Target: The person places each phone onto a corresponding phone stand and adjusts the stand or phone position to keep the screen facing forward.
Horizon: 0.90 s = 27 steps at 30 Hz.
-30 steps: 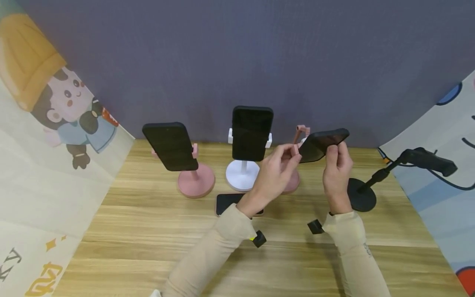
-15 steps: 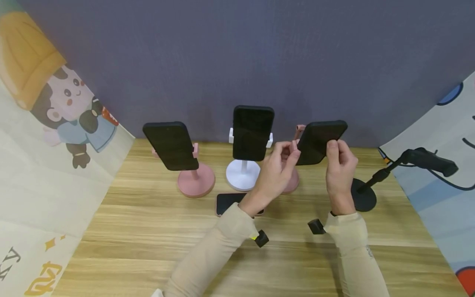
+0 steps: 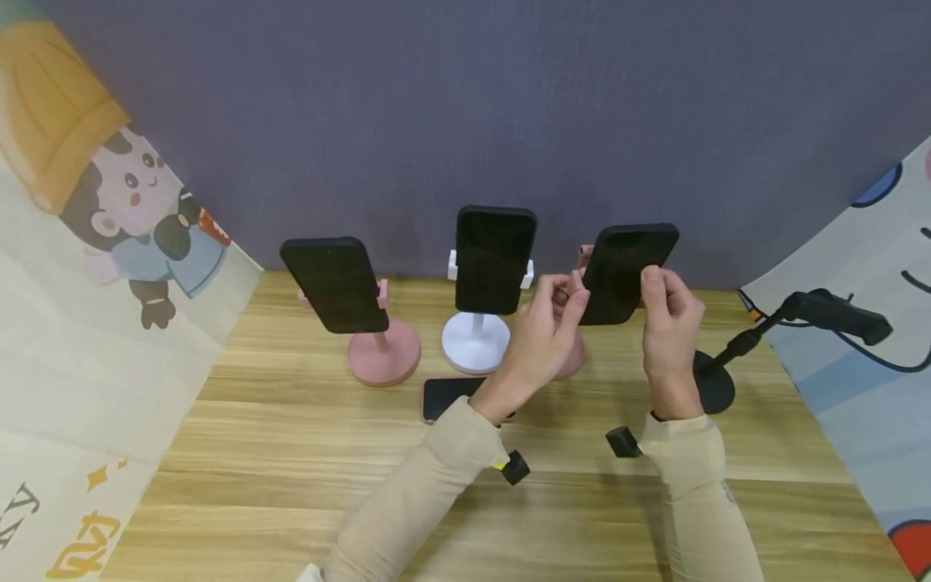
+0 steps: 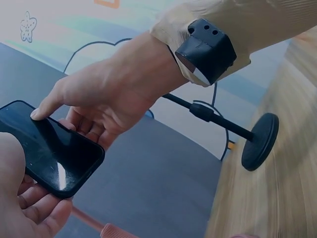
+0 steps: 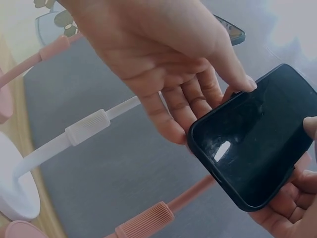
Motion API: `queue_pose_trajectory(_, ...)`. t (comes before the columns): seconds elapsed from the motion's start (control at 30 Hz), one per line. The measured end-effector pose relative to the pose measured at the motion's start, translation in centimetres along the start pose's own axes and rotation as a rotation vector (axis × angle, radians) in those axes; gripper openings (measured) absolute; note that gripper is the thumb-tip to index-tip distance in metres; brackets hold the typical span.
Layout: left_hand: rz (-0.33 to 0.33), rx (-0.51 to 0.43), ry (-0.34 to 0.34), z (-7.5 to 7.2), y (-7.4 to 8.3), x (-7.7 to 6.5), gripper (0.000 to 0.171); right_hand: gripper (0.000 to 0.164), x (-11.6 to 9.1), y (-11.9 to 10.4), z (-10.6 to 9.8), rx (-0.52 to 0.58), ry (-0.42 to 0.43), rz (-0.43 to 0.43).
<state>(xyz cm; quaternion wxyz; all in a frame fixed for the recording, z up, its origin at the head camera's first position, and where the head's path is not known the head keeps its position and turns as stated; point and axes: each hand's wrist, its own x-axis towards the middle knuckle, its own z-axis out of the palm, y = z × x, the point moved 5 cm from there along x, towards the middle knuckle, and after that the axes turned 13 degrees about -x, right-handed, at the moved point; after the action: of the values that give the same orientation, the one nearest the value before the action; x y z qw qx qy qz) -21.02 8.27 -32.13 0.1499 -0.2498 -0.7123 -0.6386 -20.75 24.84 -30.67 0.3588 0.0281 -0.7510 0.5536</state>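
A black phone (image 3: 627,271) sits tilted at the holder of the right-hand pink phone stand (image 3: 570,358), whose pole is mostly hidden. My right hand (image 3: 671,335) grips the phone's right edge, thumb on the screen and fingers behind. At the opposite edge my left hand (image 3: 538,339) pinches the stand's pink clamp arm (image 3: 575,280) between thumb and fingers. In the right wrist view the left fingers curl under the phone (image 5: 257,141), and its screen is dark with a light reflection. How firmly the clamp bears on the phone is hidden.
A white stand (image 3: 476,343) and another pink stand (image 3: 383,353) each hold an upright dark phone to the left. One more phone (image 3: 451,396) lies flat on the wooden table under the left wrist. A black stand (image 3: 716,384) with a jointed arm is at right; a grey wall is behind.
The phone between my hands has turned from a flatter lean to facing the camera more, its top edge rising. My right hand has shifted slightly right; the left has barely moved.
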Motion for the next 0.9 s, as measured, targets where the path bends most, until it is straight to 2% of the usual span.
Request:
queue_pose_trajectory(0.2,-0.018,0.008,0.019,-0.22,0.18,0.04,0.037,0.028,0.15,-0.46,-0.05,-0.002,-0.003,-0.003)
queue_pose_trajectory(0.63,-0.018,0.029,0.039,-0.43,0.55,0.30,0.036,0.034,0.54,-0.62,0.10,0.104,-0.013,0.029)
queue_pose_trajectory(0.9,-0.064,-0.041,0.008,-0.09,0.07,-0.03,0.037,0.025,0.43,-0.22,-0.14,0.086,-0.018,0.044)
